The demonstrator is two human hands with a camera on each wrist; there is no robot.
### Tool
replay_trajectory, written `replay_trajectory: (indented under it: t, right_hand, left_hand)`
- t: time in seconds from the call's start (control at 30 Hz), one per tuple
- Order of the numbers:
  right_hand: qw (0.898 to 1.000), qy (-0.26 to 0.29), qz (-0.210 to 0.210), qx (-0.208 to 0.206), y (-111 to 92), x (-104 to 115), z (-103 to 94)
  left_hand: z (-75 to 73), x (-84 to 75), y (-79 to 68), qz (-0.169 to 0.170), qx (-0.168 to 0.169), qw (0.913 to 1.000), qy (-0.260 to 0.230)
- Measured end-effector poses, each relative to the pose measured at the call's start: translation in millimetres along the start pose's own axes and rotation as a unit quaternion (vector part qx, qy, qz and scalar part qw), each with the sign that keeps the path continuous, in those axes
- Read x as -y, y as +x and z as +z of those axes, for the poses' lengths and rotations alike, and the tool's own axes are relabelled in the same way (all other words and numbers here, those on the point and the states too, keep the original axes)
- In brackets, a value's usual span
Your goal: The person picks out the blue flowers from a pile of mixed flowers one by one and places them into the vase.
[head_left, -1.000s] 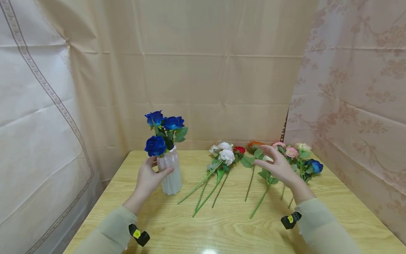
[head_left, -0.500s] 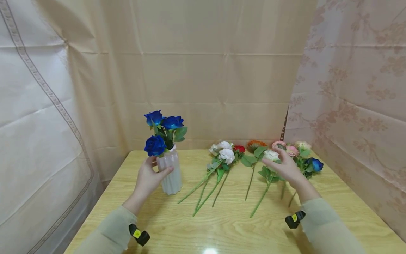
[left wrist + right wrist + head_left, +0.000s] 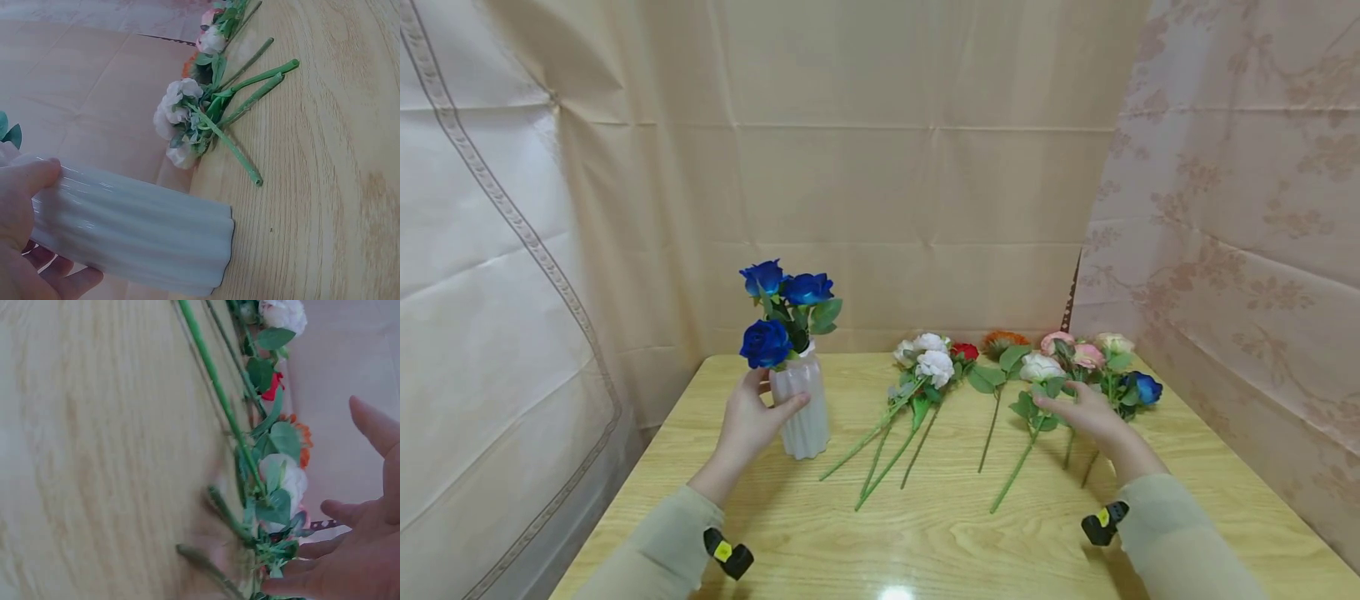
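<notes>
My left hand (image 3: 754, 423) grips a white ribbed vase (image 3: 803, 410) near its neck, thumb on one side and fingers round the other, as the left wrist view also shows. The vase stands upright with three blue roses (image 3: 767, 343) in it. Over the flowers at the right is my right hand (image 3: 1088, 414), holding nothing, with thumb and fingers spread apart. Nearest to it lies a white rose (image 3: 1041, 367) with green leaves and a long stem. In the right wrist view, the fingers are extended beside this white rose (image 3: 289, 482); whether they touch its leaves I cannot tell.
White flowers (image 3: 934, 367) and a red flower (image 3: 965, 352) lie mid-table. An orange flower (image 3: 1004, 342) lies behind. Pink roses (image 3: 1087, 356), a cream flower (image 3: 1114, 342) and a blue rose (image 3: 1143, 388) lie at the right. Curtains surround the wooden table (image 3: 917, 550).
My right hand has moved right and come down closer to the flowers, uncovering the orange flower and white rose. The left hand and vase have stayed in place.
</notes>
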State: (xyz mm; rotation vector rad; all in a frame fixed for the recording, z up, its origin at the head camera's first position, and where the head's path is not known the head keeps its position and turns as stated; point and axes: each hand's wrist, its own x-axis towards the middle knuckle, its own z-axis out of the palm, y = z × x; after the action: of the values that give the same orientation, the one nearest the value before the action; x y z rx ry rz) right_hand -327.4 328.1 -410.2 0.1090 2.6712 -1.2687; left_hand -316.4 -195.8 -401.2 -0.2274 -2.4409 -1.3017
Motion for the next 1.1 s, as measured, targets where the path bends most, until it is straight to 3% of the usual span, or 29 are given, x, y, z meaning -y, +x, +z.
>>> replay_trajectory:
  t: [0.13,0.3,0.63,0.8,1.1]
  right_hand:
    - [1.000,-0.001,0.006,0.023,3,-8,4.7]
    - [0.999,-0.018,-0.020,0.034,7,-10,16.1]
    - [0.997,-0.028,-0.049,0.058,5,7,27.6]
    - [0.996,-0.017,-0.059,0.067,0,3,11.8]
    - [0.999,-0.005,-0.038,0.028,-9,-7,-25.1]
  left_hand:
    - [-0.3,-1.7,-0.9,-0.001,0.000,1.0000,0.000]
    - [0.1,-1.6,-0.1,0.002,0.001,1.0000,0.003]
    - [1.0,0.5,0.6,-0.003,-0.001,1.0000,0.002]
    - [2.0,-0.4,1.3,-0.003,0.001,1.0000,0.000]
    - [0.8,0.9,0.9,0.000,-0.003,1.0000,0.002]
